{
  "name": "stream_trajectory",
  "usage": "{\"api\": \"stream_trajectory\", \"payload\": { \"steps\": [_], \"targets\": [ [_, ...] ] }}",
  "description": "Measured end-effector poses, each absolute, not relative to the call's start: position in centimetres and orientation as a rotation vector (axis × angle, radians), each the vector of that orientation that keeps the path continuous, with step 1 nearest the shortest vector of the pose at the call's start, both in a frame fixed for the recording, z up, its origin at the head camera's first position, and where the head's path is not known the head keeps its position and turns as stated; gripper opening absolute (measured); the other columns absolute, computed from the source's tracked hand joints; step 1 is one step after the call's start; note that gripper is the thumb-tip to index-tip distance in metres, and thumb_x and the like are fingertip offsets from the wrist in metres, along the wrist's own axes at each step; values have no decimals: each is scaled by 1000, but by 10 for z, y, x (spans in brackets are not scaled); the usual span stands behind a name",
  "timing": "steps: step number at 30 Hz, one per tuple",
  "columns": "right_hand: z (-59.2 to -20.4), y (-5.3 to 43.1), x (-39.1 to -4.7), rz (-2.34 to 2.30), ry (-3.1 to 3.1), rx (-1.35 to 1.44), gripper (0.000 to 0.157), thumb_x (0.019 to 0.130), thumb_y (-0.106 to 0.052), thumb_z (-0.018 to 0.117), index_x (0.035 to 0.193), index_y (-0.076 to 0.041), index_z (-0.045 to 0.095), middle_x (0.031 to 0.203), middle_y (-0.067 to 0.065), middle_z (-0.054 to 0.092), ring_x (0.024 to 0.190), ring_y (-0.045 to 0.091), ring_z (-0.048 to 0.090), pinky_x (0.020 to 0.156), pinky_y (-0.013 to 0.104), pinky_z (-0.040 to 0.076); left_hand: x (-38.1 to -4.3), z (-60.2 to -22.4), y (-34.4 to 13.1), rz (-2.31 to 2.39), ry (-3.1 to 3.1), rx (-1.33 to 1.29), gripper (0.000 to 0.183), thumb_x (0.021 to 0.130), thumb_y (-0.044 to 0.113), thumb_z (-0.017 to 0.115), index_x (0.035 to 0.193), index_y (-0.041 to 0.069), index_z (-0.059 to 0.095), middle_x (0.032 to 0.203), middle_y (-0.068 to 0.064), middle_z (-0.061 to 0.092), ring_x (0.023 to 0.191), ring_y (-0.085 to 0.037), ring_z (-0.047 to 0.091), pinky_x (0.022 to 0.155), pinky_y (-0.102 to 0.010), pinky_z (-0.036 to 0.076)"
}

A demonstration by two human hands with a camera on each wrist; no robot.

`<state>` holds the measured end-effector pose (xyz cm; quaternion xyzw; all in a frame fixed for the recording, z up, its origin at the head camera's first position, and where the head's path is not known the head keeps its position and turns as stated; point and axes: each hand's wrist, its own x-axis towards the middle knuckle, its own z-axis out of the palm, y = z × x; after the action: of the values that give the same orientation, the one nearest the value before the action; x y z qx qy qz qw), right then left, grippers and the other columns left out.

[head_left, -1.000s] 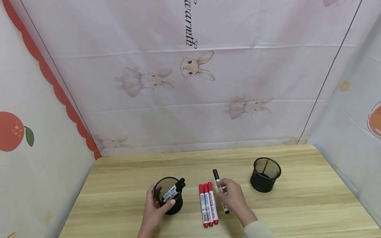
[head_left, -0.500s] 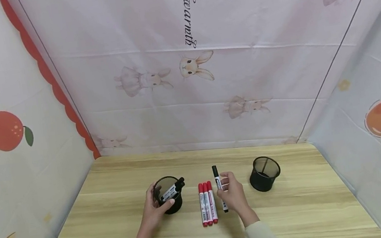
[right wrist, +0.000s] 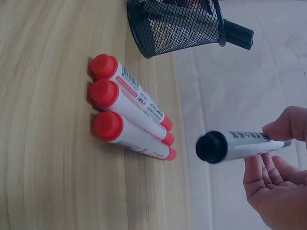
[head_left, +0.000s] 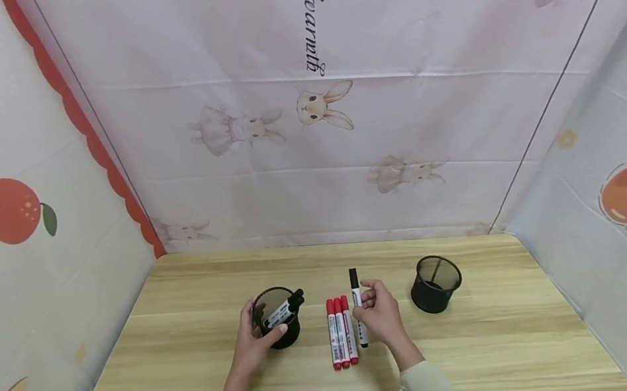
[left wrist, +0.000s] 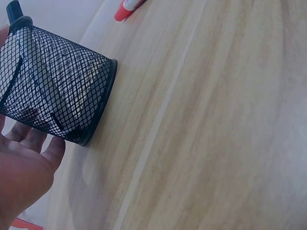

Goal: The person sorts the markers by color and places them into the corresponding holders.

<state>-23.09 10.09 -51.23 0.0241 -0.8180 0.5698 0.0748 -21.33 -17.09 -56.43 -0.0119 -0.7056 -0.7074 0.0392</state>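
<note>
My left hand [head_left: 253, 344] grips a black mesh pen cup [head_left: 290, 339] on the table, thumb at the near side and fingers behind it. Black-capped markers [head_left: 282, 315] lean inside that cup, their caps poking past the rim on the right. Between thumb and fingers, my right hand [head_left: 382, 313] pinches a black marker [head_left: 361, 322] by its white barrel; the right wrist view has this marker [right wrist: 244, 145] raised off the wood, black end towards the camera. Just left of it, three red markers [head_left: 342, 335] lie side by side on the table.
A second black mesh pen cup [head_left: 432, 295] stands to the right of my right hand, with no pens showing in it. The wooden table [head_left: 501, 329] meets a printed cloth wall [head_left: 292, 212] at the back, with more cloth on both sides.
My right hand has lifted the black marker off the table and shifted it slightly left, towards the red markers. The left hand keeps its grip on the pen cup.
</note>
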Motion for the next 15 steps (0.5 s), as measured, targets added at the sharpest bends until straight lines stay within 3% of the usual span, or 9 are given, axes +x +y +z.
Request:
{"api": "stream_trajectory", "payload": {
  "steps": [15],
  "targets": [
    [-503, 93, -228, 1982, -2345, 146, 33, 73, 10, 62, 105, 10, 56, 86, 11, 54, 77, 19, 50, 65, 21, 45, -213, -564, -171, -2171, -2185, 6, 87, 79, 16, 76, 145, 14, 19, 144, -14, 30, 134, -31, 24, 107, -50, 16]
  ]
}}
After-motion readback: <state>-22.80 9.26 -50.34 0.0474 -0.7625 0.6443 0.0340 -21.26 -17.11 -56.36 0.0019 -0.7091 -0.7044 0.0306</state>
